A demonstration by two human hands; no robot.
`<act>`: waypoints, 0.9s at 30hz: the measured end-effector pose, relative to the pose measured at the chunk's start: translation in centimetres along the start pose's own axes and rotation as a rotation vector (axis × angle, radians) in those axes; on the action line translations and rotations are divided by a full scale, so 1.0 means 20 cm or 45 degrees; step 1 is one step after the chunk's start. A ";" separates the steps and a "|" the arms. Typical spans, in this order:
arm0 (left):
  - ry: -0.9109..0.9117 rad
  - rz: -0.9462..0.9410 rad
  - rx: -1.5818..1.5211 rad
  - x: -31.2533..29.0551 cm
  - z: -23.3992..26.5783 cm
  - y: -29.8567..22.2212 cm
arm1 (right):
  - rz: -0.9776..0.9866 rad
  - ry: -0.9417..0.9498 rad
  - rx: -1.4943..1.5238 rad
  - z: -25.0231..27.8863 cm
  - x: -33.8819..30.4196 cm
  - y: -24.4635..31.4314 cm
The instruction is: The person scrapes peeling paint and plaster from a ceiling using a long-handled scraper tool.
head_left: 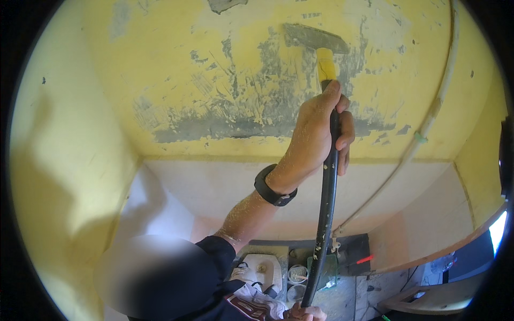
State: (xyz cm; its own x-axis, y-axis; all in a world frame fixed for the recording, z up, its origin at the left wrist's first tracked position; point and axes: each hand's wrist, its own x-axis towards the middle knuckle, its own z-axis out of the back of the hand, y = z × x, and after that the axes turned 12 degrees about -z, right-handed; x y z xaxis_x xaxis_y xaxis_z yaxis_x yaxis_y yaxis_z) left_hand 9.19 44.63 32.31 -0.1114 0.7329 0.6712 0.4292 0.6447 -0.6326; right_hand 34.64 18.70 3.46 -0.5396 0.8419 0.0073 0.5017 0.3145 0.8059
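1. Left hand (pixel 318 125) wrapped round the black pole (pixel 325 198) just below the scraper head (pixel 316 38); right hand (pixel 306 312) grips it at the near end.
2. Head's up at the yellow wall (pixel 166 59): wide grey blade (pixel 300 36), yellow collar (pixel 325 67). Pole's pale-flecked.
3. Grey patches (pixel 214 130) around.

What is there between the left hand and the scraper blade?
The head view shows a yellow collar and a bit of black handle between the left hand and the blade.

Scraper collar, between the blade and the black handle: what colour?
The scraper collar is yellow; best seen in the head view.
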 end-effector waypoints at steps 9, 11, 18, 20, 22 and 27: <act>-0.106 -0.055 0.010 0.02 -0.05 -0.01 | 0.205 -0.318 -0.158 -0.26 0.12 0.21; -0.136 -0.062 0.015 0.00 -0.06 0.00 | 0.171 -0.319 -0.139 -0.26 0.10 0.22; -0.130 -0.025 0.068 -0.07 -0.03 0.02 | 0.074 -0.412 -0.134 -0.25 0.07 0.19; -0.118 -0.016 0.076 -0.07 -0.02 0.01 | 0.078 -0.441 -0.163 -0.28 0.07 0.19; -0.113 0.006 0.060 -0.07 -0.04 0.00 | 0.101 -0.464 -0.189 -0.28 0.08 0.18; -0.014 -0.144 0.055 0.14 -0.08 -0.12 | 0.350 -0.282 -0.164 -0.35 0.25 0.21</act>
State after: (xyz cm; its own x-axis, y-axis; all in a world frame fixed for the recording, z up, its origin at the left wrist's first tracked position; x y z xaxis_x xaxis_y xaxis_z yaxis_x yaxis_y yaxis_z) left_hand 9.32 44.75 36.23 -0.1668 0.6568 0.7354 0.3745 0.7321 -0.5690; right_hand 29.39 21.12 10.98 -0.2301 0.9662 0.1165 0.5103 0.0179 0.8598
